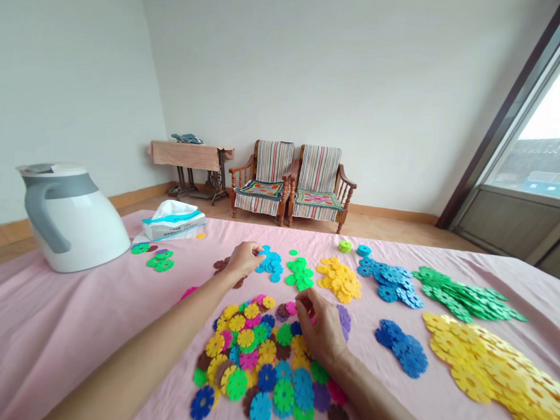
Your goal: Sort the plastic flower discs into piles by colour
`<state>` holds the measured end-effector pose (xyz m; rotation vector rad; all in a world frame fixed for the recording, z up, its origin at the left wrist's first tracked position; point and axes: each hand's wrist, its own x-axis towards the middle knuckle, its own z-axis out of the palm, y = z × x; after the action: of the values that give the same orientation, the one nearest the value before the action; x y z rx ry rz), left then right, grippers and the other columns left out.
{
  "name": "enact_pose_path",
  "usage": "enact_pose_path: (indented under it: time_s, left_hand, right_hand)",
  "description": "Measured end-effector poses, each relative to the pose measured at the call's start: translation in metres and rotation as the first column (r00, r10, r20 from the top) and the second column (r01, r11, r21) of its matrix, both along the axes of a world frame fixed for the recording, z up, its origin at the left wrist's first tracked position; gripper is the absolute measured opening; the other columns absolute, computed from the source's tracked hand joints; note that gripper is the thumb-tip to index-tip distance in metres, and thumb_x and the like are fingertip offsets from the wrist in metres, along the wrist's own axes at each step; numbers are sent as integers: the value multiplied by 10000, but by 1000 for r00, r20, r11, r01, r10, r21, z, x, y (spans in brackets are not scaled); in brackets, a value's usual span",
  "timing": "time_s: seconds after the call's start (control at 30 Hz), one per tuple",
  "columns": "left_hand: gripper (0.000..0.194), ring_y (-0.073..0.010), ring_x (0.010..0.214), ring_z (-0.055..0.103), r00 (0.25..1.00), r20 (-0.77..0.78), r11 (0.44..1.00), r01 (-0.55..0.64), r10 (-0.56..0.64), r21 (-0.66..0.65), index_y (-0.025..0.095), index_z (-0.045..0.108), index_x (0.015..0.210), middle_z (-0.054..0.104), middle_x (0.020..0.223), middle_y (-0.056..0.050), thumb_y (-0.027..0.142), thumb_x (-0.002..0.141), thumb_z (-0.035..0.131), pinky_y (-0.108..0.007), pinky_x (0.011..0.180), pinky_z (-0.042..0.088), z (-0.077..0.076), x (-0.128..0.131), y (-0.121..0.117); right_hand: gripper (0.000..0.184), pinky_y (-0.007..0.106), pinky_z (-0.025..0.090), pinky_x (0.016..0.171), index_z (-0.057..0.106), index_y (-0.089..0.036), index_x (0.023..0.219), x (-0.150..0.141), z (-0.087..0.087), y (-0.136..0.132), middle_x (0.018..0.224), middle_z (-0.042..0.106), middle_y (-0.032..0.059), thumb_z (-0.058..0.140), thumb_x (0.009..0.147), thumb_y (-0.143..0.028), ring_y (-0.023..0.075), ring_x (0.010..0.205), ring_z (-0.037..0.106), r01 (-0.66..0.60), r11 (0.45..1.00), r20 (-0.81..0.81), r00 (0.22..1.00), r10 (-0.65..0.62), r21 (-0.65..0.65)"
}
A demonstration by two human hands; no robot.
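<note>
**"What's out past your left hand (243, 261)?"**

"Far to its left, a white electric kettle (70, 219) stands on the pink cloth (46, 342), with a tissue box (172, 224) beyond it. Nearer, small green discs (159, 262) lie on the cloth, and brown discs (222, 266) sit just by your palm."

**"How's that hand set?"**

"Narrow: your fingertips (261, 252) are pinched against the blue discs (271, 263). You may have one, but I can't tell."

**"And your right hand (323, 336)?"**

"Narrow too, curled down at the top edge of the mixed pile (246, 357), with a pink disc (290, 308) just beside your fingers (309, 305). I can't tell if you're holding anything."

**"What room have you got to its right?"**

"Purple discs (344, 321) touch your knuckles' side. Past them, a strip of cloth separates you from the blue patch (401, 348), and the yellow heap (486, 367) runs off the right edge of your view."
</note>
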<state>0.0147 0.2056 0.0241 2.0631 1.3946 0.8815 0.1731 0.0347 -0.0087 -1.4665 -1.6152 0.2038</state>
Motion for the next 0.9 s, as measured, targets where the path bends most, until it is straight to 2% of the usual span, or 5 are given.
enact_pose_path:
  time_s: [0.3, 0.57, 0.63, 0.73, 0.9]
  left_hand:
    - [127, -199, 730, 631, 986, -139, 994, -79, 90, 82, 134, 688, 742, 696, 751, -79, 165, 654, 601, -232, 607, 439, 2, 21, 28]
    - [122, -135, 676, 604, 965, -174, 975, 210, -195, 74, 169, 678, 751, 680, 748, -8, 194, 732, 561, -196, 616, 427, 16, -2, -38]
    - [115, -125, 637, 584, 905, -190, 916, 397, -380, 61, 163, 670, 721, 660, 707, -2, 196, 744, 561, -199, 600, 418, 23, -8, -66]
    - [89, -130, 717, 581, 703, -226, 718, 696, -674, 22, 172, 663, 738, 650, 743, -2, 175, 762, 577, -210, 673, 417, 32, -19, -107]
    - [249, -160, 831, 549, 544, -340, 594, 803, -767, -55, 207, 632, 890, 605, 892, -11, 282, 671, 727, -245, 744, 428, 34, -39, -157]
  right_hand:
    - [145, 230, 387, 588, 519, -198, 750, 3, 3, -3, 676, 569, -1, 409, 844, -190, 128, 626, 520, -2, 1000, 50, 999, 3, -9]
    - [130, 229, 369, 577, 543, -189, 739, 11, 0, 3, 643, 556, -9, 435, 810, -187, 118, 592, 498, 108, 993, 53, 992, -111, 56]
    - [137, 230, 362, 565, 553, -190, 745, 14, -1, 4, 624, 550, -12, 432, 808, -194, 119, 576, 489, 132, 990, 62, 989, -135, 48]
    - [143, 229, 357, 554, 556, -193, 739, 15, -2, 5, 609, 547, -15, 428, 805, -194, 121, 568, 487, 144, 989, 71, 987, -145, 31]
    - [144, 227, 357, 545, 550, -196, 743, 15, -5, 5, 624, 567, -14, 420, 804, -190, 118, 567, 501, 120, 992, 63, 991, -122, 29]
